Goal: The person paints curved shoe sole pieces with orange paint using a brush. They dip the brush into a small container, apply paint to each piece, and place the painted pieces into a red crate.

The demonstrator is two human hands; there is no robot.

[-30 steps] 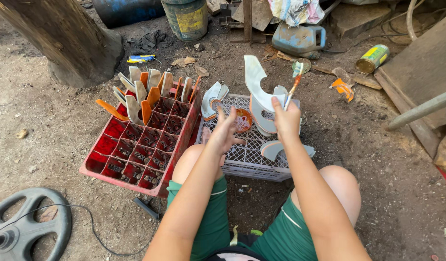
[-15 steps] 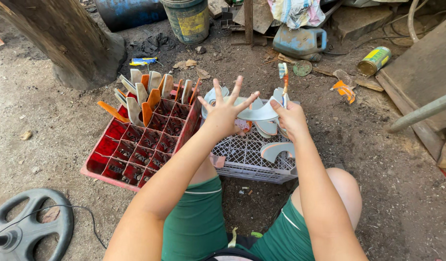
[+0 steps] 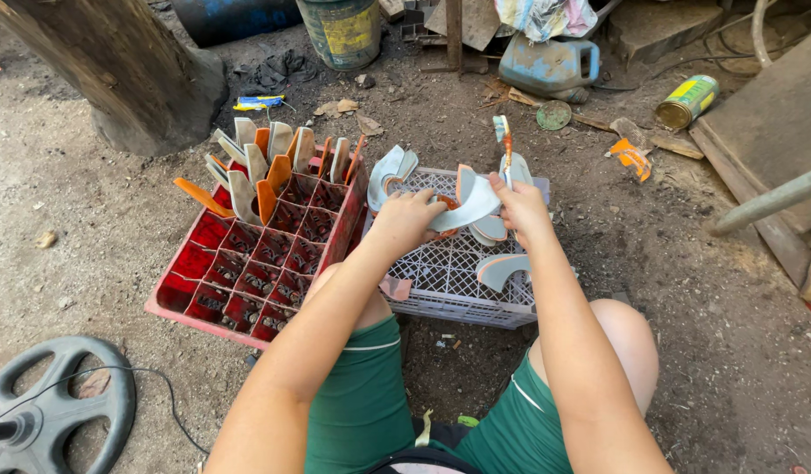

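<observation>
My left hand (image 3: 407, 217) and my right hand (image 3: 518, 204) together grip a curved white and orange piece (image 3: 469, 204) above a white mesh crate (image 3: 458, 276). My right hand also holds a thin orange-handled tool (image 3: 505, 145) that points upward. Similar curved pieces lie in the white crate, one (image 3: 502, 269) near its right side and others (image 3: 389, 171) at its far left corner. A red divided crate (image 3: 247, 254) stands to the left, with several white and orange pieces (image 3: 263, 167) upright in its far cells.
A thick tree trunk (image 3: 115, 70) rises at the far left. A blue jerrycan (image 3: 550, 66), a yellow-green can (image 3: 691, 99) and a bucket (image 3: 344, 31) stand beyond the crates. A black weight plate (image 3: 58, 412) lies at the near left, wooden boards (image 3: 765, 132) at the right.
My left hand, spread open in the air half a second ago, has come down and closed on the curved piece. The right hand has lowered the piece toward the white crate.
</observation>
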